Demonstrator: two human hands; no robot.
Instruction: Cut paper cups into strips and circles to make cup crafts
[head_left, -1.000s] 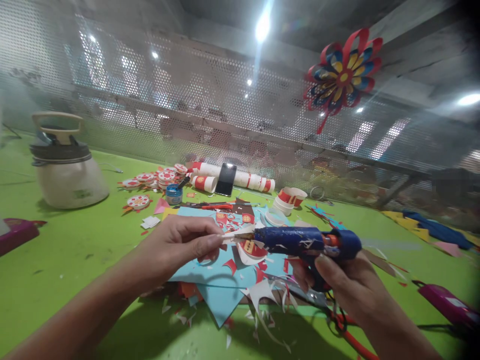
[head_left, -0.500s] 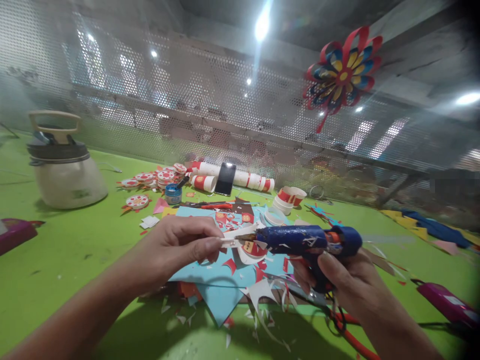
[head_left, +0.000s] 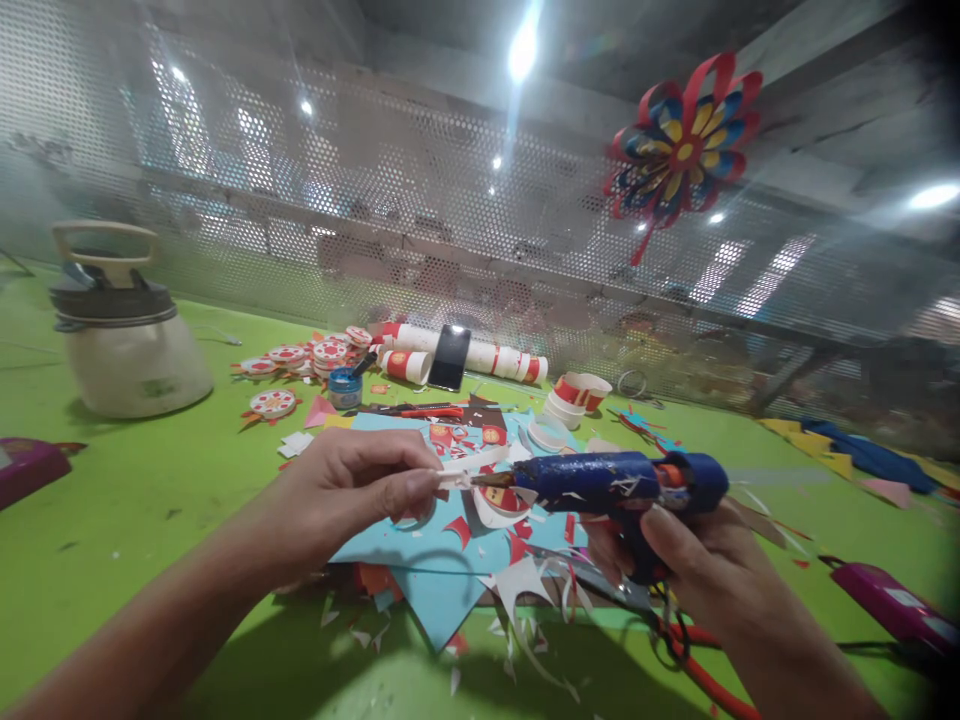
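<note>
A thin white paper strip (head_left: 474, 464) is pinched between the thumb and fingers of my left hand (head_left: 367, 492). My right hand (head_left: 694, 550) grips a dark blue glue gun (head_left: 592, 479) by its handle, the nozzle pointing left. The nozzle tip meets the strip just right of my left fingertips. Beneath both hands lie light blue paper sheets (head_left: 439, 600) strewn with red and white paper scraps (head_left: 521, 585).
A large jug (head_left: 131, 340) stands at the left. Toward the back are red-and-white paper discs (head_left: 274, 404), a blue paint jar (head_left: 346, 388), a phone (head_left: 451, 357) and paper cups (head_left: 577, 395). Orange-handled scissors (head_left: 705, 670) lie near my right wrist. A paper flower (head_left: 686, 152) hangs above.
The strip and my left fingertips have shifted slightly left, and the strip's angle has changed a little. The glue gun has barely moved, its nozzle still at the strip.
</note>
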